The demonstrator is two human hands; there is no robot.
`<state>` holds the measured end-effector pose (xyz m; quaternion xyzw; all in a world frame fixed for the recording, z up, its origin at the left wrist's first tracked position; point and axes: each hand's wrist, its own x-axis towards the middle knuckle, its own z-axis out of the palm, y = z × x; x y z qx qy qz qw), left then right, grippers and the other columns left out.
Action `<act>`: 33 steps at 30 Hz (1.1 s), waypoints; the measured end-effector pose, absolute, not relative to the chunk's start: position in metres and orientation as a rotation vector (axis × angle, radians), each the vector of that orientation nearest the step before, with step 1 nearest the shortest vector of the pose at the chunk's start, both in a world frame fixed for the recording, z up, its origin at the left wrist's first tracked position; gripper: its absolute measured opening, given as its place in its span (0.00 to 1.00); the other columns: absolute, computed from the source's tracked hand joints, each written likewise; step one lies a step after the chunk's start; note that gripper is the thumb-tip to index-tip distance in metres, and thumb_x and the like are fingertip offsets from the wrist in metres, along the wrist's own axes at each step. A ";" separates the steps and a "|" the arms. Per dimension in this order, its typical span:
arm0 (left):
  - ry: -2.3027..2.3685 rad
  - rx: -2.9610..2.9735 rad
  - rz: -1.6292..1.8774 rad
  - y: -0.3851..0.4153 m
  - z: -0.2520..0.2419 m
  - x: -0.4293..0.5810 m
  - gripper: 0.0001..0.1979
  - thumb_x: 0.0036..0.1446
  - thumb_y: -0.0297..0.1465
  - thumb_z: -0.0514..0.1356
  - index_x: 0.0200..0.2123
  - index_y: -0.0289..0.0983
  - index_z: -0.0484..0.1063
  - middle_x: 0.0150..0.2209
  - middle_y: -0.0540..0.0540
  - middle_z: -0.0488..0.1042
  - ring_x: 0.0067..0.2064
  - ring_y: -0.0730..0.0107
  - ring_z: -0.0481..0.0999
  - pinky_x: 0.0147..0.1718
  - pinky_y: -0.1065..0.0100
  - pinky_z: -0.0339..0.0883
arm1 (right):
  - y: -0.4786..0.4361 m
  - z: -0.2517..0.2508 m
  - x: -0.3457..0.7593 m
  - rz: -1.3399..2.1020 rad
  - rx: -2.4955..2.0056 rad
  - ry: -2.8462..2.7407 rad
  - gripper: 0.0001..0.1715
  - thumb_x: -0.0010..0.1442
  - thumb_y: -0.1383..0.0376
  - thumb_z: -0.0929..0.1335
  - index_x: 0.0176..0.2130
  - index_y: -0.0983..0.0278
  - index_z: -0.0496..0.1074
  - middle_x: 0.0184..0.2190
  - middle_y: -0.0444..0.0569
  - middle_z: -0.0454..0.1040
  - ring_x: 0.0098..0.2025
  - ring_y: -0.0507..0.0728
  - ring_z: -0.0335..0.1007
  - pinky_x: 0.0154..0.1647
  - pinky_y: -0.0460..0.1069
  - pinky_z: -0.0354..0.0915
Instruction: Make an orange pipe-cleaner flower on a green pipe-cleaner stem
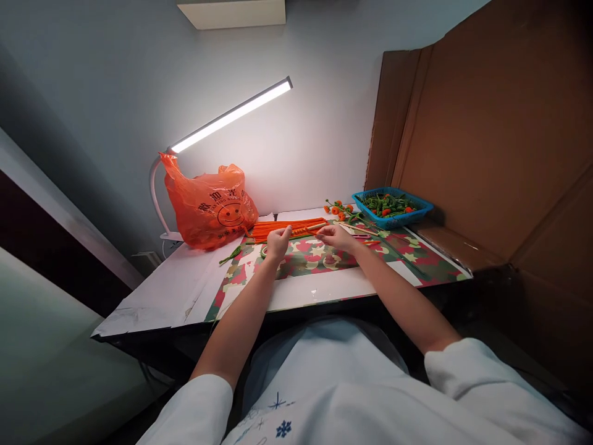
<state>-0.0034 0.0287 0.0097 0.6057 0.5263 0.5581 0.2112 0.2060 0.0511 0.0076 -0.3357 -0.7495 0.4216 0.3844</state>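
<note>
1. Work point: an orange strip point(301, 231) was held between both hands, above the patterned mat point(303, 266), toward the rear edge of the tabletop point(162, 296).
2. Left hand point(278, 243): thumb and fingers closed narrowly, strip's left end pinched.
3. Right hand point(337, 237): fingertips brought together, strip apparently pinched near its right end; exact contact too small to be told.
4. Pale stick point(317, 226): seen along the strip, jutting out toward the right hand. Whether it was gripped could not be told.
5. Done, by judgement: part of the strip appeared coiled around the stick. Orange flowers point(341, 210) by the rear edge, left of the basket, looked made up.
6. Left, by judgement: coil taken as unfinished, since a straight length was seen near the right hand. Straight orange strips point(278, 224), laid side by side behind the hands, looked unworked.
7. Around: blue basket point(393, 222) with green and orange pieces point(386, 203) was set at the rear right corner; orange bag point(217, 204) and lamp point(231, 117) were placed toward the rear left corner.
8. In the way: reach was judged narrowed on the right by cardboard point(463, 154); strips were partly covered by the hands.
</note>
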 end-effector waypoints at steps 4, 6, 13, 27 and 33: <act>1.283 1.582 1.457 0.034 0.008 -0.005 0.22 0.54 0.35 0.54 0.16 0.39 0.44 0.17 0.55 0.43 0.20 0.79 0.43 0.20 0.71 0.41 | 0.055 0.010 0.210 1.138 -0.826 -1.914 0.27 0.47 0.45 0.70 0.29 0.66 0.75 0.22 0.44 0.67 0.24 0.49 0.56 0.26 0.46 0.55; 1.212 1.576 1.398 0.036 0.007 -0.005 0.21 0.52 0.34 0.54 0.15 0.39 0.45 0.17 0.56 0.43 0.20 0.80 0.44 0.20 0.71 0.42 | 0.056 0.012 0.210 1.124 -0.854 -1.882 0.25 0.45 0.46 0.71 0.27 0.66 0.74 0.22 0.43 0.66 0.24 0.48 0.54 0.26 0.46 0.53; 1.196 1.789 1.172 0.035 0.010 -0.009 0.18 0.45 0.36 0.56 0.13 0.39 0.48 0.16 0.56 0.44 0.20 0.81 0.43 0.21 0.71 0.38 | 0.052 0.017 0.211 1.066 -0.846 -1.894 0.22 0.43 0.49 0.73 0.24 0.67 0.75 0.24 0.45 0.69 0.28 0.50 0.60 0.29 0.47 0.55; 1.835 2.021 1.398 0.025 0.011 -0.005 0.21 0.52 0.38 0.53 0.12 0.38 0.52 0.13 0.54 0.47 0.18 0.76 0.48 0.22 0.67 0.42 | 0.031 0.014 0.192 0.535 -0.911 -1.970 0.19 0.56 0.55 0.66 0.23 0.66 0.73 0.19 0.47 0.69 0.23 0.51 0.60 0.25 0.47 0.54; 1.821 1.775 1.566 0.024 0.011 -0.002 0.22 0.54 0.36 0.53 0.13 0.39 0.47 0.14 0.54 0.45 0.18 0.76 0.47 0.22 0.67 0.41 | 0.034 0.007 0.189 0.583 -0.831 -1.908 0.20 0.57 0.53 0.66 0.26 0.66 0.76 0.22 0.49 0.73 0.25 0.52 0.62 0.26 0.47 0.57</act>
